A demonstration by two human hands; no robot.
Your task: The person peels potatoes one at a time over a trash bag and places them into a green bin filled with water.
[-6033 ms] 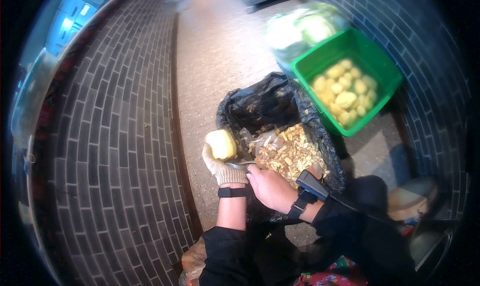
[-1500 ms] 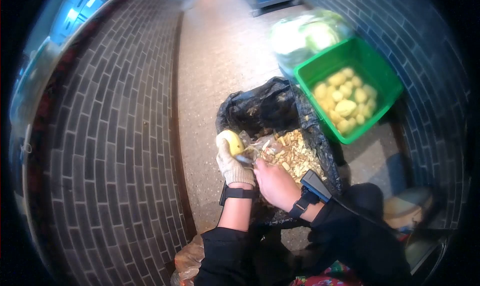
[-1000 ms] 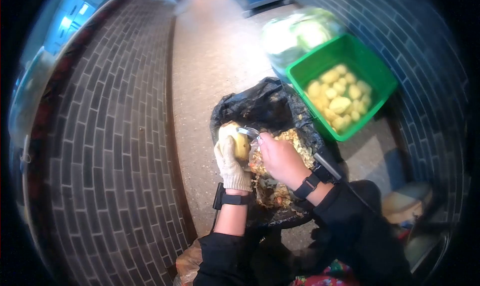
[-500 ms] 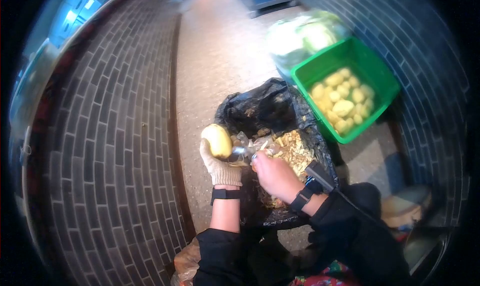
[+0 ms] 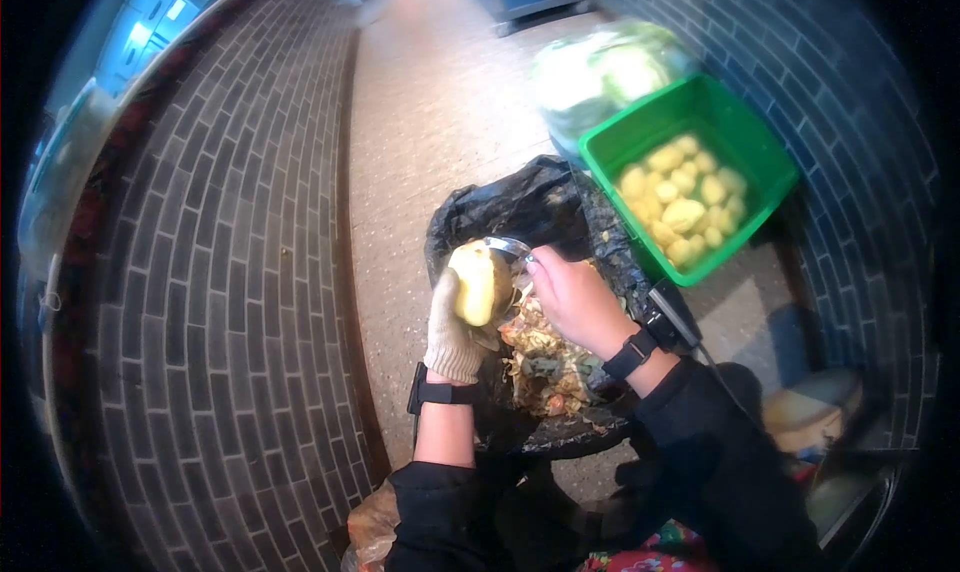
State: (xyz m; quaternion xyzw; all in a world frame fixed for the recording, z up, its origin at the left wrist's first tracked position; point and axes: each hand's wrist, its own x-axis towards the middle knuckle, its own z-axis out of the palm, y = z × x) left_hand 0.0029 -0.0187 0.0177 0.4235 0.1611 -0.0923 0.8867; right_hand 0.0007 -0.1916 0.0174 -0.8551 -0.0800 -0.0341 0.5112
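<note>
My left hand, in a cream knitted glove, is closed round a large potato whose near face is pale and peeled. A strip of brownish skin shows along its right side. Bare, my right hand grips a metal peeler, its handle mostly hidden in the fingers. The peeler's head touches the upper end of the potato. Both hands are above a bin lined with a black bag, with peelings heaped inside.
A green tub of peeled potatoes stands at the right, beyond the bin. Behind it is a clear plastic bag with pale green contents. Brick walls run along both sides. At the lower left lies a brownish bag.
The potato has turned in my left hand and shifted right. My right hand has moved up and right, bringing the peeler from the potato's lower right side to its top.
</note>
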